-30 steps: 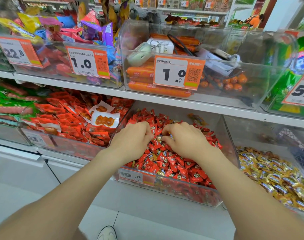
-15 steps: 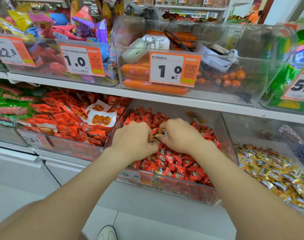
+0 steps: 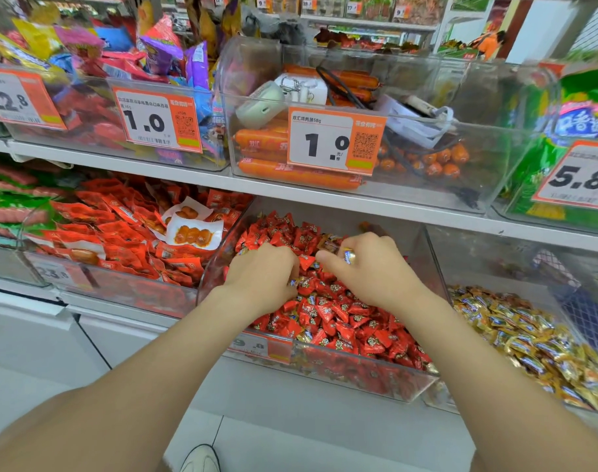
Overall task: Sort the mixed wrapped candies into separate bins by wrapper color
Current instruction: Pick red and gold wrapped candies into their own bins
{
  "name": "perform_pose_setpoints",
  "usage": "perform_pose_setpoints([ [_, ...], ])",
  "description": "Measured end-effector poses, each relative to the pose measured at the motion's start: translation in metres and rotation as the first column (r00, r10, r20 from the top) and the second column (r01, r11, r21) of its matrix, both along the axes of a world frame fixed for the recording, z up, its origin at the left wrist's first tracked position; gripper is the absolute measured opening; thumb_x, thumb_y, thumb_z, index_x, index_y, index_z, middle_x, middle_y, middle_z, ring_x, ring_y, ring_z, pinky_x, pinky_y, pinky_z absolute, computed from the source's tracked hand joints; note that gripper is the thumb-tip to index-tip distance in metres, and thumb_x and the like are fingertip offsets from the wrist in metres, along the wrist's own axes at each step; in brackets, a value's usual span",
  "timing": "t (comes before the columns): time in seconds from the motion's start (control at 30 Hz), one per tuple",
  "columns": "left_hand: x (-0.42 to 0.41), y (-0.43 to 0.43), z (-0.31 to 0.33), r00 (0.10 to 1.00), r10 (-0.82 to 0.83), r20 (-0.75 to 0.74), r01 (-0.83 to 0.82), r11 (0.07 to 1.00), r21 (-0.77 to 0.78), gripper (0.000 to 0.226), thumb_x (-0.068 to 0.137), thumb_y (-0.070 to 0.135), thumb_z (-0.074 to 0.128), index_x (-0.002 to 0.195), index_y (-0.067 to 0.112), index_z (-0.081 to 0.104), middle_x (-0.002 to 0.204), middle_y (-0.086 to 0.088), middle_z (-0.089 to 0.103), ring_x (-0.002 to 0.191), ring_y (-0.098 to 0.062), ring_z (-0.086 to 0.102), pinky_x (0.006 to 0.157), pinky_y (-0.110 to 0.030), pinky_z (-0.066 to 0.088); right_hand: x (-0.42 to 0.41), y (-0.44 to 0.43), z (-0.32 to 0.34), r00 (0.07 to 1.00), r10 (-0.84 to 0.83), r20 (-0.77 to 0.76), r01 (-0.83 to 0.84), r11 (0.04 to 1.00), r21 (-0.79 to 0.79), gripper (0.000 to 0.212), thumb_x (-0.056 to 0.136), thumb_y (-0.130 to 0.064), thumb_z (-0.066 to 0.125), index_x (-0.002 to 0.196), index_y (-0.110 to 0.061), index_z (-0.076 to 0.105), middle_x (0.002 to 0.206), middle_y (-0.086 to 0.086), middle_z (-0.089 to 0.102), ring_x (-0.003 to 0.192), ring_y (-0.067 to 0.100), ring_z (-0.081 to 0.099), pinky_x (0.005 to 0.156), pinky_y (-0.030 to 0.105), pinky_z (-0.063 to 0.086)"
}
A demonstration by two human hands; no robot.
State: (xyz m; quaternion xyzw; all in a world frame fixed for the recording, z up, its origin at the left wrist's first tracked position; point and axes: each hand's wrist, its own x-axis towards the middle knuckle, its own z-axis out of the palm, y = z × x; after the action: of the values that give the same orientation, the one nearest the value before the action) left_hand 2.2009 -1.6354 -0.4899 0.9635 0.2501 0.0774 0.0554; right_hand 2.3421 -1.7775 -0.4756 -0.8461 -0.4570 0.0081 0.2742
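A clear bin (image 3: pixel 423 383) on the lower shelf is heaped with red-wrapped candies (image 3: pixel 345 315), with a few gold ones mixed in. Both my hands are inside it. My right hand (image 3: pixel 372 270) has curled fingers and holds gold-wrapped candies (image 3: pixel 348 256) at its fingertips. My left hand (image 3: pixel 263 277) is curled over the pile, and a gold wrapper (image 3: pixel 294 282) shows at its fingers. The neighbouring bin on the right holds gold-wrapped candies (image 3: pixel 529 338).
A bin of red snack packets (image 3: pixel 120 229) stands to the left. The upper shelf (image 3: pixel 324 195) carries clear bins of orange sausages (image 3: pixel 290 175) and mixed packets, with price tags (image 3: pixel 335 141) overhanging the candy bin. My shoe (image 3: pixel 200 458) shows on the white floor.
My hands have drawn slightly apart. The right hand has lifted off the pile with gold candies at its fingers. The view has shifted a little.
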Motion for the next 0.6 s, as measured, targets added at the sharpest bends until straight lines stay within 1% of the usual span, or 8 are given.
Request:
perform_pose_setpoints([
  [0.07, 0.0, 0.002, -0.001, 1.0, 0.017, 0.023, -0.017, 1.0, -0.021, 0.02, 0.089, 0.045, 0.077, 0.09, 0.031, 0.063, 0.096, 0.005, 0.067, 0.093, -0.024, 0.067, 0.067, -0.034, 0.048, -0.003, 0.0, -0.002, 0.998, 0.061, -0.002, -0.061, 0.998, 0.003, 0.048, 0.096, -0.054, 0.064, 0.073, -0.012, 0.064, 0.064, 0.008, 0.065, 0.07, 0.026, 0.057, 0.067, 0.038, 0.053],
  [0.13, -0.004, 0.006, 0.0, 1.0, 0.001, 0.028, 0.001, 0.998, -0.063, 0.021, 0.092, 0.044, 0.072, 0.086, 0.029, 0.058, 0.09, 0.005, 0.064, 0.086, -0.024, 0.065, 0.065, -0.034, 0.049, -0.007, 0.002, -0.002, 0.993, 0.116, 0.027, -0.114, 0.992, -0.046, 0.021, 0.098, -0.034, 0.062, 0.087, -0.02, 0.072, 0.075, 0.004, 0.071, 0.066, 0.022, 0.057, 0.07, 0.039, 0.056],
  [0.17, -0.007, 0.007, 0.002, 0.999, -0.014, 0.032, 0.017, 0.995, -0.096, 0.02, 0.095, 0.041, 0.067, 0.087, 0.027, 0.054, 0.087, 0.003, 0.063, 0.082, -0.025, 0.064, 0.063, -0.035, 0.048, -0.01, 0.003, -0.002, 0.988, 0.145, 0.044, -0.141, 0.987, -0.084, 0.016, 0.097, -0.027, 0.059, 0.094, -0.026, 0.075, 0.079, -0.001, 0.073, 0.066, 0.02, 0.059, 0.074, 0.04, 0.057],
  [0.23, -0.014, 0.008, 0.007, 0.997, -0.028, 0.065, 0.039, 0.984, -0.175, 0.018, 0.098, 0.035, 0.057, 0.092, 0.021, 0.048, 0.08, -0.001, 0.061, 0.071, -0.025, 0.06, 0.057, -0.035, 0.044, -0.016, 0.004, 0.0, 0.977, 0.208, 0.044, -0.199, 0.967, -0.158, 0.022, 0.093, -0.023, 0.057, 0.096, -0.035, 0.076, 0.077, -0.013, 0.069, 0.068, 0.015, 0.062, 0.078, 0.041, 0.058],
  [0.3, -0.022, 0.008, 0.012, 0.993, -0.022, 0.115, 0.049, 0.97, -0.237, 0.019, 0.099, 0.034, 0.053, 0.092, 0.019, 0.042, 0.075, -0.005, 0.059, 0.062, -0.024, 0.054, 0.055, -0.037, 0.04, -0.019, 0.006, -0.001, 0.969, 0.245, 0.037, -0.227, 0.937, -0.265, 0.021, 0.091, -0.026, 0.057, 0.091, -0.038, 0.074, 0.072, -0.015, 0.062, 0.077, 0.017, 0.064, 0.078, 0.039, 0.057],
  [0.4, -0.032, 0.005, 0.016, 0.984, -0.06, 0.166, 0.11, 0.945, -0.307, 0.012, 0.098, 0.026, 0.052, 0.093, 0.022, 0.041, 0.069, -0.005, 0.058, 0.057, -0.023, 0.048, 0.055, -0.039, 0.04, -0.021, 0.01, -0.004, 0.953, 0.259, 0.159, -0.172, 0.892, -0.419, 0.014, 0.095, -0.041, 0.064, 0.1, -0.034, 0.075, 0.084, -0.005, 0.055, 0.1, 0.028, 0.064, 0.078, 0.038, 0.051],
  [0.5, -0.035, 0.002, 0.019, 0.979, -0.139, 0.146, 0.176, 0.943, -0.283, 0.016, 0.095, 0.018, 0.046, 0.092, 0.032, 0.053, 0.063, 0.003, 0.062, 0.059, -0.016, 0.056, 0.057, -0.04, 0.049, -0.022, 0.016, -0.005, 0.922, 0.257, 0.291, -0.107, 0.889, -0.446, 0.03, 0.095, -0.054, 0.068, 0.116, -0.034, 0.071, 0.1, 0.001, 0.062, 0.106, 0.031, 0.066, 0.078, 0.039, 0.049],
  [0.6, -0.032, -0.003, 0.016, 0.984, -0.175, 0.041, 0.18, 0.955, -0.235, 0.017, 0.092, 0.031, 0.052, 0.082, 0.033, 0.066, 0.07, 0.012, 0.066, 0.07, -0.008, 0.061, 0.067, -0.038, 0.056, -0.021, 0.022, -0.008, 0.931, 0.276, 0.238, -0.133, 0.866, -0.483, 0.046, 0.091, -0.06, 0.071, 0.131, -0.038, 0.067, 0.106, 0.001, 0.063, 0.109, 0.029, 0.065, 0.074, 0.035, 0.043],
])
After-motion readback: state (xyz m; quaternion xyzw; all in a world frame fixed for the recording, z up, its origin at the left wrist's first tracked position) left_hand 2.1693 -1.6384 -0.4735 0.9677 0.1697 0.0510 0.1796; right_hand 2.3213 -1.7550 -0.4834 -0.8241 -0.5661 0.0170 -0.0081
